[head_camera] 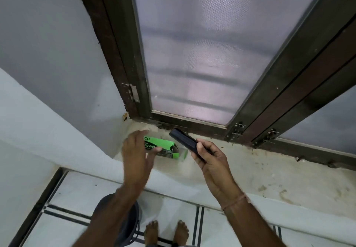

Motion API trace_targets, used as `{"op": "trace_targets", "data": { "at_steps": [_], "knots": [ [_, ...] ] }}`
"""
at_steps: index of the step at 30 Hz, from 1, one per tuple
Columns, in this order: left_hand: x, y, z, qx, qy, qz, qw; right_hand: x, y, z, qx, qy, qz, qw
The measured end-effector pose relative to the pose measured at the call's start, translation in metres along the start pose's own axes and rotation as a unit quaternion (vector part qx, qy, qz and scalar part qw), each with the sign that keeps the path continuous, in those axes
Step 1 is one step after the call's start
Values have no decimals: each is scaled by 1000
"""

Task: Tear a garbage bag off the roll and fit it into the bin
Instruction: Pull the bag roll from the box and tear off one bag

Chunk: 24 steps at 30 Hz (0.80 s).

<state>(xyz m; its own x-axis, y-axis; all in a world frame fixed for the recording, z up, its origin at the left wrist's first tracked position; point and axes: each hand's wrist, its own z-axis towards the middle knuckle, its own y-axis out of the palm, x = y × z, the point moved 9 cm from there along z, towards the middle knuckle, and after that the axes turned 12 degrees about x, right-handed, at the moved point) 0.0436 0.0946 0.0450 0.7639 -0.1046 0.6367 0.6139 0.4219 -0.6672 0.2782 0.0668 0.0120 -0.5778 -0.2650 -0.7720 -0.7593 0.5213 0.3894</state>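
The black roll of garbage bags is pinched in my right hand above the sill; my left hand, fingers spread, hovers by its green box; nothing torn off yet; the bin at my feet looks unlined.

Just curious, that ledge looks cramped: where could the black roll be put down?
The window ledge is bare to the right of the right hand, along the window frame. The left corner is crowded: the green box lies there, with the left hand over it. The right hand holds the roll.
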Motion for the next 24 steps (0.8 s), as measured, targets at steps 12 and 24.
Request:
{"op": "trace_targets", "data": {
  "at_steps": [12, 24],
  "knots": [
    [50, 35, -32, -178, -310, -424, 832, 9, 41, -22, -19, -41, -118, 992],
    [31, 52, -61, -154, -496, -464, 718, 9, 24, -10, 105, 12, -127, 986]
  ]
}}
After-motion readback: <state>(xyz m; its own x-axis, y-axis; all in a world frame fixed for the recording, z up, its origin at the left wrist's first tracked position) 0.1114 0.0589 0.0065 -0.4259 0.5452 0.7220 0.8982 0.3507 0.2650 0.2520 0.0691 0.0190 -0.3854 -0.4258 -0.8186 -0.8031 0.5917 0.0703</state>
